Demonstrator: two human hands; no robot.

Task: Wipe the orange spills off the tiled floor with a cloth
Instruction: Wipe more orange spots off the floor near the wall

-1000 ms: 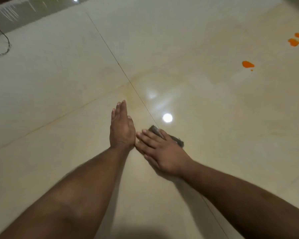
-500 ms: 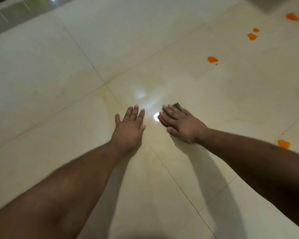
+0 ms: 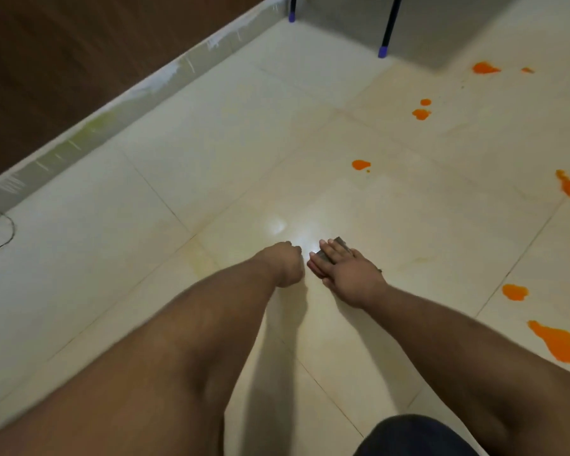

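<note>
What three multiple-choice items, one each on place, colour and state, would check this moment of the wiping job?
1. Where is the cloth?
A. Under the right hand
B. Under the left hand
C. By the wall

2. What colour are the spills?
A. Blue
B. Orange
C. Green

3. How is the left hand?
A. Spread flat
B. Curled, holding nothing
C. Gripping the cloth

Key: 1 A, the cloth's edge peeks past the flat fingers; 2 B, orange patches dot the tiled floor; 3 B, its fingers are tucked in.

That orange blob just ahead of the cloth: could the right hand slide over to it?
Probably yes. Only bare floor lies between the right hand and the blob.
</note>
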